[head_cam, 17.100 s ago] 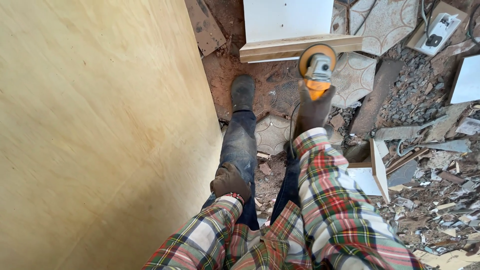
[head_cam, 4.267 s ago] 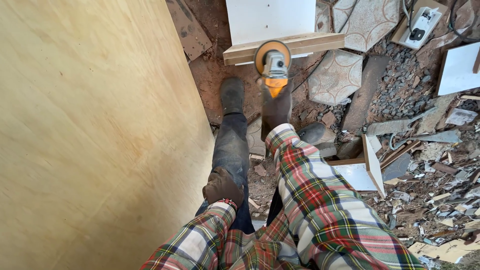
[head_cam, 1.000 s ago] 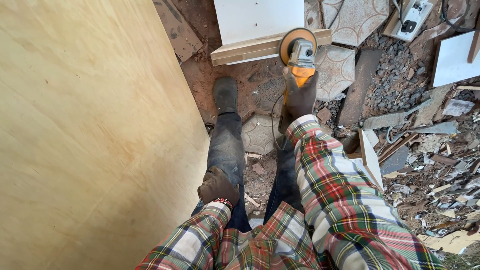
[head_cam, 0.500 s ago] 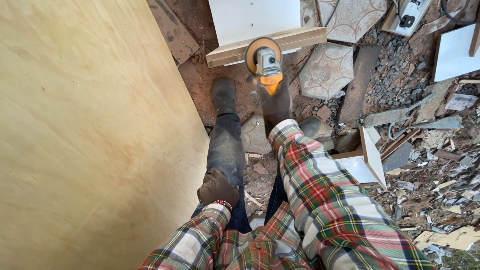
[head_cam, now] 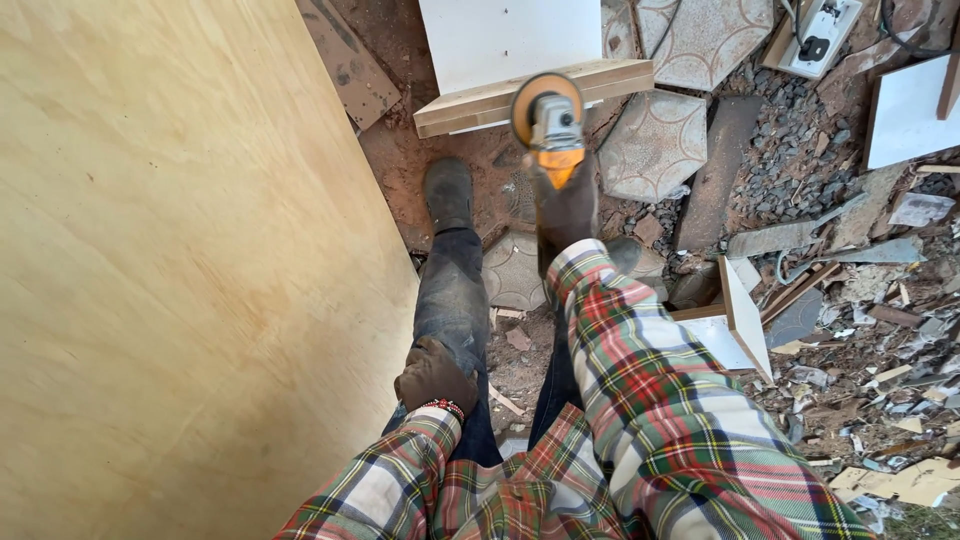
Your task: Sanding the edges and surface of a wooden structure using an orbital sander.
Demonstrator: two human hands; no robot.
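Two gloved hands, head view | right hand (head_cam: pixel 566 212) closed around orange-bodied angle grinder (head_cam: pixel 548 122), disc at edge of pale wooden board (head_cam: pixel 470 98) lying on rubble floor | left hand (head_cam: pixel 433 375) curled loosely, holding nothing, resting on left thigh | plywood sheet (head_cam: pixel 170 260) upright alongside

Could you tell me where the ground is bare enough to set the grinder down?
Bare dirt lies between the plywood sheet, the wooden board and the boot. Right of the grinder, tiles and rubble crowd everything.
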